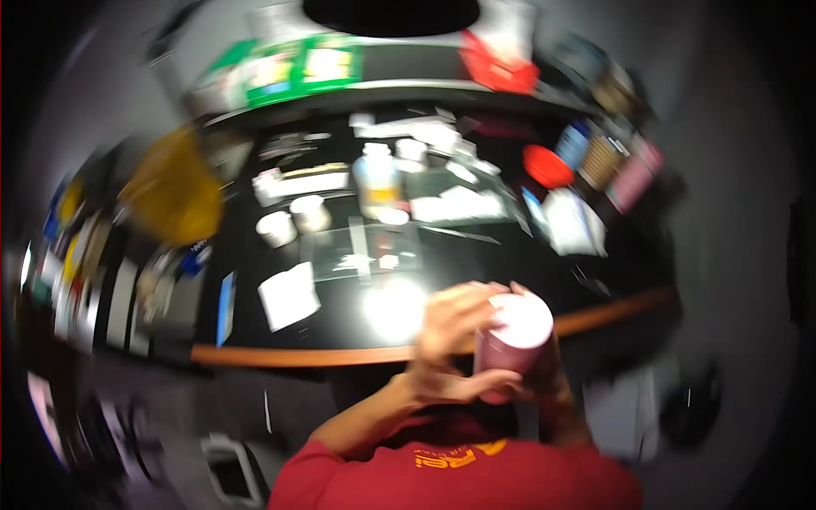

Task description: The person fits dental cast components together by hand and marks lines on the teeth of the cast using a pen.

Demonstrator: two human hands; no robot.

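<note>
A pink cylindrical container with a bright white round top is held in front of my chest, near the table's front edge. My left hand curves round its left side, thumb low and fingers by the top rim. On the far right side, my right hand supports the container and is partly hidden behind it. Motion blur hides whether the white top is a lid or an opening. On the black table beyond stand a white bottle with a yellow label and small white tubs.
A white paper and a glass sheet lie on the table. To the right are a red round item, a blue can and a white packet. A yellow bag is at left; green packs stand on the back shelf.
</note>
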